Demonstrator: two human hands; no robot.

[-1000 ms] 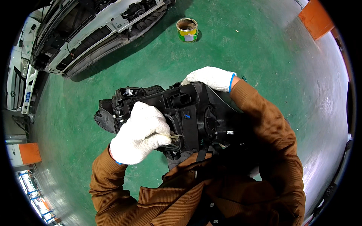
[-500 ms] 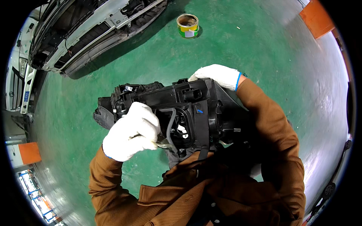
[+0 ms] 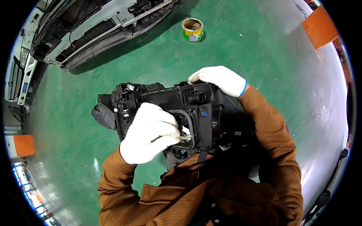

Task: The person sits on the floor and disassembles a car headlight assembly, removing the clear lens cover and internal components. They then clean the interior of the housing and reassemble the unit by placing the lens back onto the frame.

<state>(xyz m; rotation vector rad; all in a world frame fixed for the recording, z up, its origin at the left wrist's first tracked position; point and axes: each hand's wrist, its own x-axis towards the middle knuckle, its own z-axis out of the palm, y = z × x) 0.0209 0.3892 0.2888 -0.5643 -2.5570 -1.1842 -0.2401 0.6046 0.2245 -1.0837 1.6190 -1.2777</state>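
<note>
A large black plastic headlamp housing [image 3: 158,100] rests against my lap, back side up. My right hand [image 3: 220,79], in a white glove, grips its far top edge. My left hand [image 3: 149,133], also gloved in white, is closed on a small pale part [image 3: 185,138] at the rim of a square opening [image 3: 188,126] in the housing's back. Brown sleeves cover both forearms.
A green floor [image 3: 264,56] lies all around. A small open tin can [image 3: 192,29] stands on it ahead. A white vehicle bumper [image 3: 98,26] lies at the upper left. Orange blocks sit at the far right [image 3: 318,26] and far left [image 3: 22,146].
The housing has tilted and shifted slightly right. My left hand has moved along its back to the square opening, which now shows uncovered.
</note>
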